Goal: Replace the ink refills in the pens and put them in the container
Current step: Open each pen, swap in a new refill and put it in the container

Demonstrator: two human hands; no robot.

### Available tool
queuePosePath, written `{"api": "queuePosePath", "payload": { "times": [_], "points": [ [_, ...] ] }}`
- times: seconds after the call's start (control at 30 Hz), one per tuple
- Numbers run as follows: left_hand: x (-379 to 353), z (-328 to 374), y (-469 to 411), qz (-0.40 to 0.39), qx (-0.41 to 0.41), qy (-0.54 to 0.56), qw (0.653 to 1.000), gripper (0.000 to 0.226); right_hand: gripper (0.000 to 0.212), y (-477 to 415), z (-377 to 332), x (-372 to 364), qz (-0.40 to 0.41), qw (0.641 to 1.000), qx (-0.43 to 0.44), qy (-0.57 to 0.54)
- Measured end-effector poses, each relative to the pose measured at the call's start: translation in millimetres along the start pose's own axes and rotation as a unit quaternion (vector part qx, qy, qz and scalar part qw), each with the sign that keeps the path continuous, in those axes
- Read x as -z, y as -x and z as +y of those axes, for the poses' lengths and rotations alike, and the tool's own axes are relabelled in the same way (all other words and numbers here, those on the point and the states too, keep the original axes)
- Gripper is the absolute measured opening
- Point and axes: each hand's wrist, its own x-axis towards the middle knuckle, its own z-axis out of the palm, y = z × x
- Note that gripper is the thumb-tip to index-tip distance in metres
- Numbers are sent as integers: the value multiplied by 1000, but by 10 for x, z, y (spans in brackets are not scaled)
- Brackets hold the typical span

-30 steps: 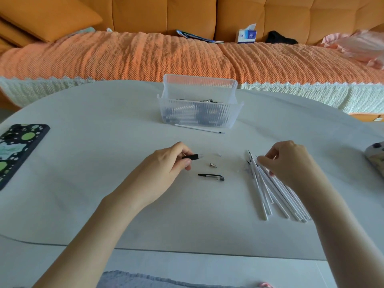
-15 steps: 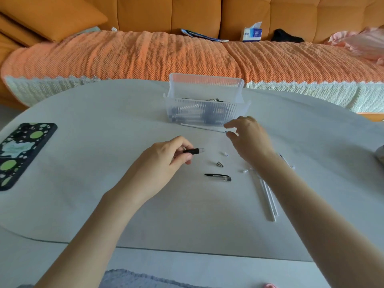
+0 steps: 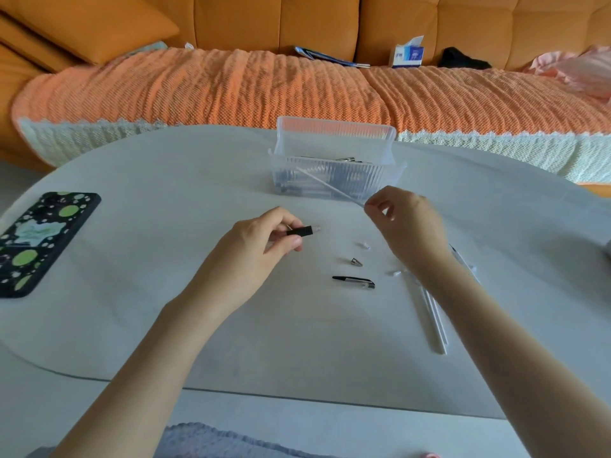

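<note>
My left hand [image 3: 261,246] pinches a pen barrel [image 3: 302,230] with a black grip, its open end pointing right. My right hand [image 3: 406,223] pinches one end of a thin white ink refill [image 3: 330,186], lifted above the table and slanting up-left in front of the clear plastic container [image 3: 334,180], which holds several pens. On the table between my hands lie a metal pen tip [image 3: 356,262], a small white cap [image 3: 363,245] and the pen's upper half with a black clip [image 3: 353,281]. Spare white refills [image 3: 434,319] lie under my right forearm.
A phone in a black case with green dots [image 3: 39,239] lies at the table's left edge. Another small white piece [image 3: 395,272] sits near my right wrist. An orange sofa with a woven cover [image 3: 264,84] stands behind the table, a tissue box [image 3: 407,56] on it.
My right hand left the refill pile, reached to the refill lying in front of the container and picked it up. My left hand kept holding the barrel nearly still.
</note>
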Motion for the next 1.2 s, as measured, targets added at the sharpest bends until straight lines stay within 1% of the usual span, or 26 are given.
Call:
{"api": "queuePosePath", "payload": {
  "times": [0.07, 0.1, 0.23, 0.33, 0.6, 0.93, 1.2],
  "points": [
    [22, -5, -4, 15, 9, 33, 999, 6, 7, 91, -47, 166, -21, 993, -21, -114],
    [33, -1, -6, 21, 13, 48, 999, 7, 7, 146, -58, 240, -36, 988, -21, -149],
    [88, 12, -11, 35, 21, 102, 994, 8, 15, 350, -34, 398, -76, 976, -29, -203],
    [118, 7, -10, 40, 18, 117, 992, 8, 19, 409, -5, 411, -80, 974, -38, -207],
    [116, 13, -8, 48, 12, 108, 993, 9, 23, 396, 47, 443, -53, 968, -48, -239],
    [134, 22, -10, 50, 7, 101, 994, 10, 22, 385, 91, 449, -55, 975, -36, -214],
    [136, 27, -5, 53, 9, 102, 993, 9, 19, 393, 109, 471, -55, 972, -40, -223]
  ]
}}
